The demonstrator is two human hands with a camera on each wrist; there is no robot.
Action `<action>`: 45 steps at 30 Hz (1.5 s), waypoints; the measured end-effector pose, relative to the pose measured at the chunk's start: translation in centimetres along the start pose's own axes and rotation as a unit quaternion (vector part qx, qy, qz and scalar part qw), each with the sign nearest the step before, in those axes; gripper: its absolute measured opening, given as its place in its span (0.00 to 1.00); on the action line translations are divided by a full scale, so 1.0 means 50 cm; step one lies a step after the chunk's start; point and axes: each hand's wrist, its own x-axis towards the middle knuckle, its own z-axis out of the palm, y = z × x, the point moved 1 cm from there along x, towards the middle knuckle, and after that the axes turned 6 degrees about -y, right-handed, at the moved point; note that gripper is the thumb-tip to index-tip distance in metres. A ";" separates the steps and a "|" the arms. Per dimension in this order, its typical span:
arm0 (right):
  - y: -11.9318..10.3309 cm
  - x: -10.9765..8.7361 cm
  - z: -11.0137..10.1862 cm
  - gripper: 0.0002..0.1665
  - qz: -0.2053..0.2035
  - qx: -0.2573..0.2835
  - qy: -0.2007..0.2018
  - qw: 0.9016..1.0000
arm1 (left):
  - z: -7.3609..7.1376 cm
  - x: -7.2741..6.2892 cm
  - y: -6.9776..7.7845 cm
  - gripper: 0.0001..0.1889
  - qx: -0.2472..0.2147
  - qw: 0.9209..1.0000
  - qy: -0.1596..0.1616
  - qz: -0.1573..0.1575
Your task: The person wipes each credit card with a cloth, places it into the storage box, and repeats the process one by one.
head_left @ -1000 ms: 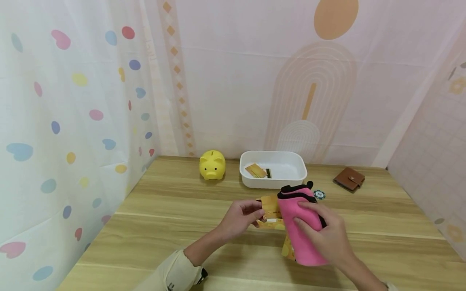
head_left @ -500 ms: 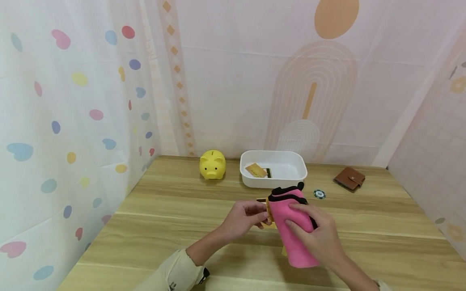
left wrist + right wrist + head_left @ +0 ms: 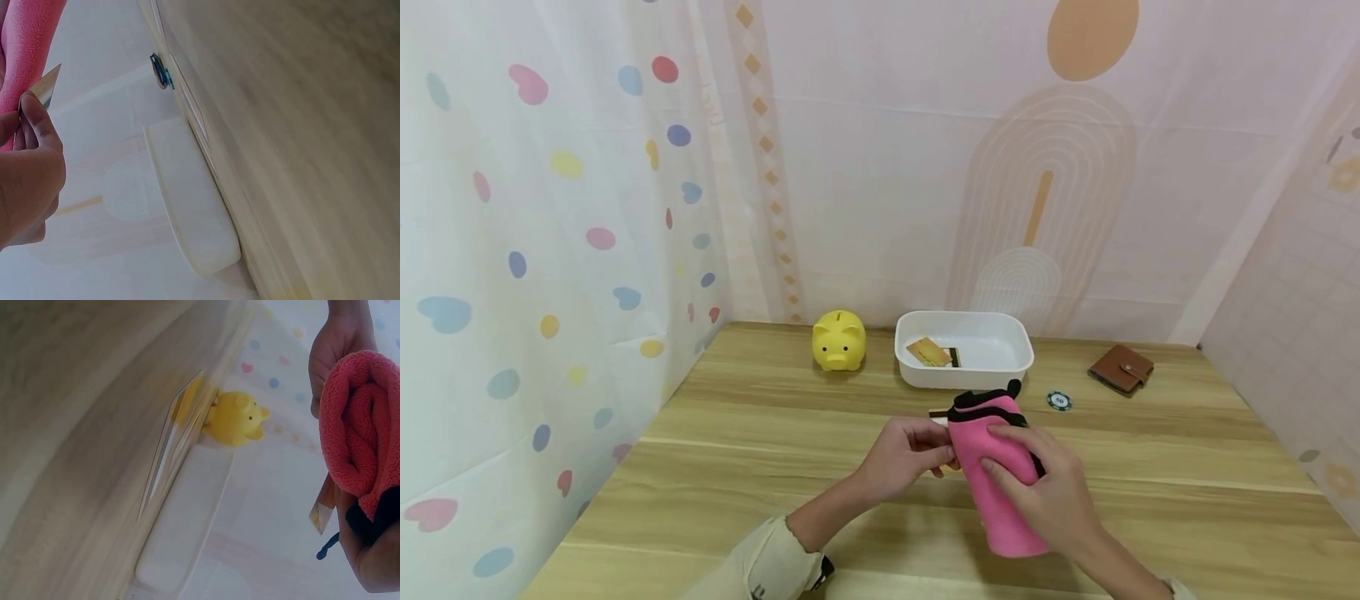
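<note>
My right hand (image 3: 1052, 487) grips a folded pink towel (image 3: 992, 492) with black edging and a small black loop at its top. In the right wrist view the towel (image 3: 350, 425) looks fleecy and is rolled into layers. My left hand (image 3: 906, 458) is at the towel's left edge. Between its thumb and fingers it pinches a gold card (image 3: 47, 87), which the towel mostly hides from the head view. Parts of other cards (image 3: 938, 418) show behind the left fingers; the right wrist view has cards (image 3: 169, 444) lying flat on the table.
A white tray (image 3: 966, 379) with a couple of cards (image 3: 928, 352) inside stands at the back. Left of it is a yellow piggy bank (image 3: 838, 342). To the right lie a poker chip (image 3: 1059, 401) and a brown wallet (image 3: 1122, 370) on the wooden table (image 3: 737, 467).
The right hand and towel have moved left towards the left hand. The gold card, earlier in plain sight, is now mostly covered by the towel, as are the cards below.
</note>
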 end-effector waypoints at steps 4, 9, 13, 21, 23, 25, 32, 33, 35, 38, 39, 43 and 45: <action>0.000 0.000 -0.002 0.28 0.009 -0.003 -0.003 1.000 | 0.003 -0.001 0.002 0.08 0.002 1.000 0.009 0.000; 0.001 -0.001 -0.006 0.27 0.029 -0.012 -0.009 0.999 | 0.005 -0.003 0.002 0.06 0.002 1.000 0.019 -0.005; 0.004 -0.003 -0.011 0.27 0.043 -0.018 -0.015 0.999 | 0.005 -0.003 0.002 0.04 0.010 0.999 0.029 -0.016; 0.019 -0.006 -0.021 0.26 0.061 -0.022 -0.013 0.998 | 0.005 -0.005 0.002 0.05 0.016 0.999 0.030 -0.009; 0.023 -0.007 -0.023 0.26 0.064 -0.026 -0.011 0.998 | 0.006 -0.004 0.001 0.04 0.018 0.999 0.032 -0.012; 0.026 -0.007 -0.025 0.26 0.066 -0.032 -0.009 0.997 | 0.006 -0.004 0.000 0.04 0.020 0.999 0.033 -0.015; 0.032 -0.007 -0.031 0.26 0.071 -0.036 -0.003 0.997 | 0.003 -0.004 0.002 0.06 0.019 0.999 0.034 -0.018; 0.032 -0.006 -0.032 0.26 0.072 -0.034 -0.003 0.997 | 0.003 -0.004 0.002 0.05 0.020 0.999 0.034 -0.019; 0.032 -0.006 -0.033 0.26 0.071 -0.031 -0.003 0.997 | 0.001 -0.004 0.002 0.04 0.022 0.999 0.035 -0.019; 0.031 -0.005 -0.036 0.26 0.069 -0.029 -0.002 0.997 | 0.000 -0.005 0.002 0.03 0.027 0.999 0.034 -0.020; 0.031 -0.005 -0.037 0.26 0.070 -0.029 -0.002 0.997 | -0.001 -0.005 0.002 0.03 0.028 0.999 0.034 -0.022; 0.037 -0.005 -0.040 0.26 0.075 -0.029 -0.001 0.997 | -0.004 -0.006 0.004 0.03 0.029 0.999 0.032 -0.024; 0.041 -0.005 -0.041 0.26 0.082 -0.028 -0.002 0.996 | -0.005 -0.005 0.005 0.03 0.029 0.999 0.032 -0.024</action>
